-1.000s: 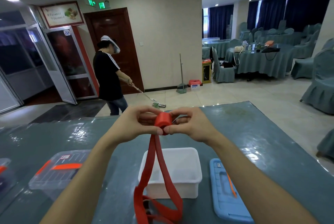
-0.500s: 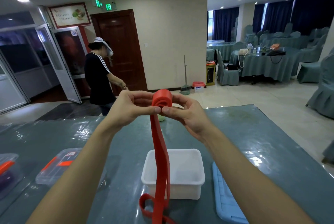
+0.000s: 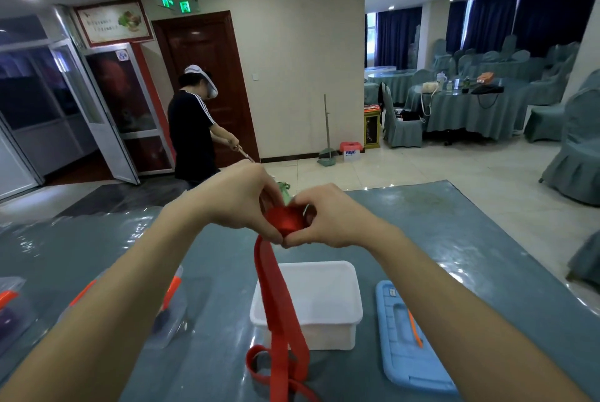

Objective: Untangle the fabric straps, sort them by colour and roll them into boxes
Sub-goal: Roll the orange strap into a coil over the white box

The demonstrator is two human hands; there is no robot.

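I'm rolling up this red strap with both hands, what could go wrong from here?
The loose end of the red strap lies in crossed loops on the table before the white box; winding might tighten them into a knot. The roll is only pinched between the left hand and right hand in mid-air, so a slip could let it unwind.
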